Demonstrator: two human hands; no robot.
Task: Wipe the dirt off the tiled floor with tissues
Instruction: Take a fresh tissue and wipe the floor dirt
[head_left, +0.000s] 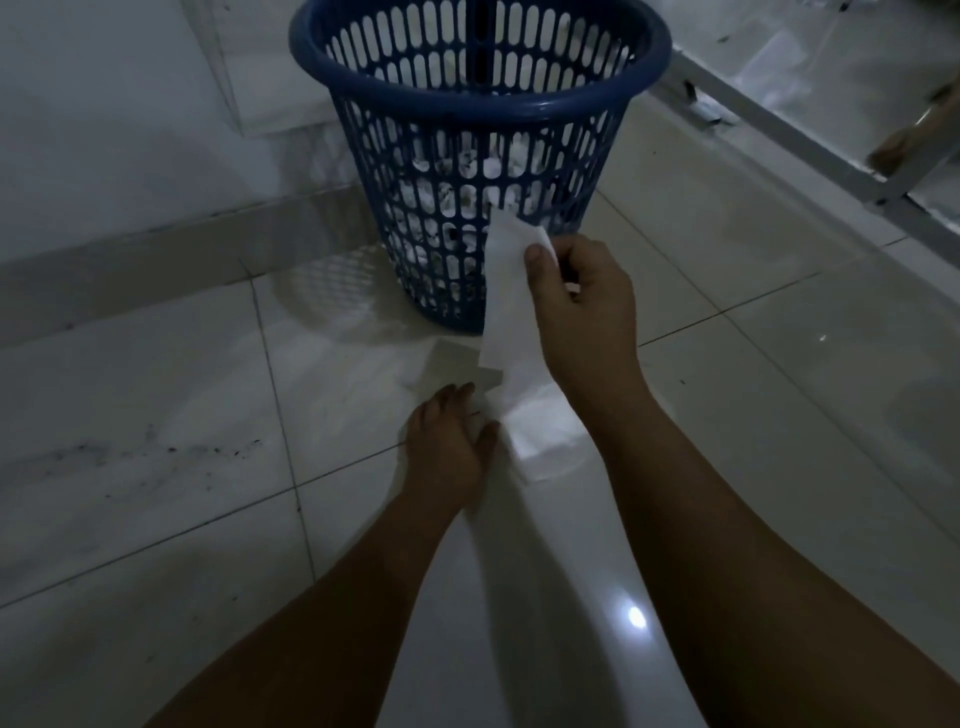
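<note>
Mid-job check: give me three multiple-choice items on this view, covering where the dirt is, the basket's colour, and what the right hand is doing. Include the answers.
1. Where is the big smear of dark dirt?
A. On the tiled floor, left of the left hand
B. On the wall
C. On a table

2. What colour is the slotted basket?
A. Red
B. Blue
C. Green

3. What is the right hand doing?
A. Lying flat, fingers straight
B. Pinching a white tissue
C. Making an empty fist

Answers:
1 A: the dark specks and streaks spread over the tile to the left of that hand.
2 B: its rim and slotted wall are blue.
3 B: thumb and fingers grip the tissue's top edge, and the rest hangs down.
</note>
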